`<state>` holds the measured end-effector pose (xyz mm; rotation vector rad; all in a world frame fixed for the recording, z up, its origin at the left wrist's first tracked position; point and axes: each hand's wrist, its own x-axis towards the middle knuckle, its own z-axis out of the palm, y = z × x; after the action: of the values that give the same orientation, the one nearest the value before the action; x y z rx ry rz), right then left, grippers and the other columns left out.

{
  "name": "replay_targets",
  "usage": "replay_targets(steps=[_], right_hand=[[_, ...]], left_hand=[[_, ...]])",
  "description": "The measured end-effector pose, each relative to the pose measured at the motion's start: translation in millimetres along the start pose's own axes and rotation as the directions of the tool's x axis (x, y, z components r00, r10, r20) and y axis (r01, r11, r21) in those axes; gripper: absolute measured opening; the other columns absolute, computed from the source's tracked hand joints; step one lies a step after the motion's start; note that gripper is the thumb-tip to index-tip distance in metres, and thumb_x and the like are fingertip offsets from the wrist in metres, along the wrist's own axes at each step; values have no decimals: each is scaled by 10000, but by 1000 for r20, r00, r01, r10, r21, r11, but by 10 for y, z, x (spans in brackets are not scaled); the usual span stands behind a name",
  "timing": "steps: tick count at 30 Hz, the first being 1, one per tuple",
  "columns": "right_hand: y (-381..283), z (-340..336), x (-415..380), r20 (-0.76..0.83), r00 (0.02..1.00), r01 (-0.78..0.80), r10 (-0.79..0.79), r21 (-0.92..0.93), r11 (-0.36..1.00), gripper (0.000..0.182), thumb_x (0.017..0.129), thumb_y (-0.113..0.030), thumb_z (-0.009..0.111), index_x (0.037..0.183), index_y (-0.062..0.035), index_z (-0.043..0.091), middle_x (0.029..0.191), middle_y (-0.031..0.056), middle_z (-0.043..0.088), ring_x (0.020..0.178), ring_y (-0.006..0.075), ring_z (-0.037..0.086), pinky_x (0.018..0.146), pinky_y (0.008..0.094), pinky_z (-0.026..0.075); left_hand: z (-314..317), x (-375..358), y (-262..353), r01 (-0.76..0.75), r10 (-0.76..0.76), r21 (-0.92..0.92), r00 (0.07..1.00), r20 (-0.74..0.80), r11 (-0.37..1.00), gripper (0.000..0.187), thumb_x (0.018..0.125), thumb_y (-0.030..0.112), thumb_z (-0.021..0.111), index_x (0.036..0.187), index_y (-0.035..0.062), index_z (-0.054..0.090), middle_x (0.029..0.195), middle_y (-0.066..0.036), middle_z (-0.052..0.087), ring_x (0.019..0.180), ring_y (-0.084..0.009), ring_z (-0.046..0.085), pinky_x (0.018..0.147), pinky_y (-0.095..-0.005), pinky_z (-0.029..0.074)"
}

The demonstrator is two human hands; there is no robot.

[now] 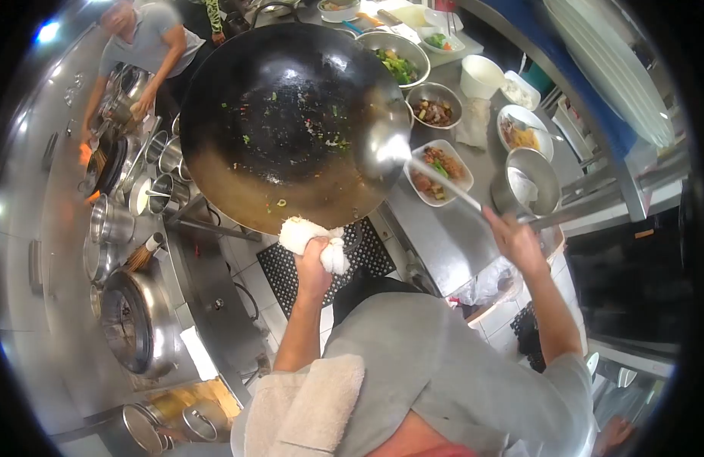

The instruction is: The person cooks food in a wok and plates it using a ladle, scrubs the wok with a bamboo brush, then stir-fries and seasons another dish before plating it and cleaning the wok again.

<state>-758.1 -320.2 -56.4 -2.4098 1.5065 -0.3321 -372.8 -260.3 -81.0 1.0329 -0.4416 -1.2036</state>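
The wok lies just beyond the left hand clutching cloth; the right hand grips a ladle.

The wok is formed of metal, with bright glare thrown back in patches by its glossy inner face and a duller finish shown toward the near rim. Smooth, highly polished metal is seen in the ladle. The white cloth is rough and matt; a fluffy pile is shown by the towel. Light is reflected by the smooth metal tabletop. The floor mat is perforated, its surface left matt.
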Motion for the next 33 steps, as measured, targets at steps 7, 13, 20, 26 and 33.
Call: replay_targets(steps=[7, 13, 20, 26, 33], right_hand=[[-722, 670, 512, -354, 930, 231, -99, 352, 907, 638, 819, -54, 646, 1408, -187, 439, 851, 233, 639, 782, 417, 628, 731, 469, 509], [300, 31, -643, -176, 984, 17, -19, -12, 1000, 573, 808, -3, 609, 1349, -174, 526, 743, 213, 581, 696, 373, 631, 625, 446, 517], [-203, 515, -262, -334, 942, 90, -37, 145, 985, 614, 799, 7, 610, 1370, -191, 503, 734, 193, 553, 633, 376, 595, 616, 466, 501], [317, -434, -1179, -170, 985, -36, -1, -214, 976, 552, 777, 9, 633, 1306, -134, 567, 775, 133, 588, 589, 287, 612, 541, 413, 516], [-94, -384, -808, -335, 920, 238, -203, 65, 969, 644, 824, -38, 642, 1416, -174, 426, 953, 152, 660, 717, 303, 665, 617, 384, 570]], left_hand=[[278, -240, -210, -27, 27, -31, 1000, -3, 999, 208, 815, 43, 507, 1014, 6, 554, 861, -73, 595, 718, -169, 610, 608, -308, 521], [307, -252, -262, -55, 55, -5, 998, -1, 998, 193, 807, 47, 521, 991, 8, 565, 860, -68, 594, 727, -167, 609, 615, -308, 517], [527, -226, -431, -166, 164, -91, 986, -22, 982, 190, 806, 45, 523, 990, 16, 560, 873, -63, 586, 752, -160, 602, 649, -292, 502], [436, 140, -365, -176, 176, -12, 984, -24, 984, 167, 819, 88, 528, 964, 13, 566, 881, -60, 594, 746, -153, 595, 645, -293, 494], [-260, -25, 544, -39, 40, -97, 999, 8, 994, 115, 881, 172, 556, 889, 63, 589, 847, -65, 623, 764, -188, 626, 669, -305, 512]])
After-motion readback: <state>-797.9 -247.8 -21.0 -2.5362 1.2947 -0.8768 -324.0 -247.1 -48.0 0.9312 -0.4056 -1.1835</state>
